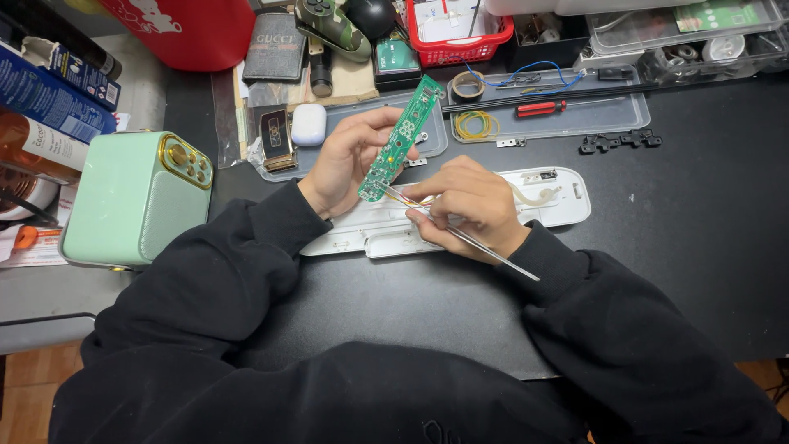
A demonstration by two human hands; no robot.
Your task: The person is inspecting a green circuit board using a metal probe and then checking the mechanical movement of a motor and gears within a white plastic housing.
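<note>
Black sleeves (246,271) are filling the near edge of the view, at six o'clock, and the two forearms are being rested on the dark table (699,238). Just beyond them, metal tweezers (472,240) are being pinched by the curled fingers of the right hand (470,205), the long shaft trailing off toward four o'clock and the tips being pointed at thin coloured wires (408,200) under the hand. At nine o'clock from that hand, a narrow green circuit board (399,140) is being held up by the left hand (349,156), thumb and fingers being pressed to its long edges; the board is tilted, its far end aimed at one o'clock. Beneath both hands, a long white plastic casing (567,201) is lying flat on the table, open side up. Farther out, at one o'clock, a clear tray (629,119) with a red-handled screwdriver (542,108) and a coil of yellow-green wire (477,125) is being left untouched. At nine o'clock, a mint-green box with brass knobs (131,197) is standing by the table edge.
</note>
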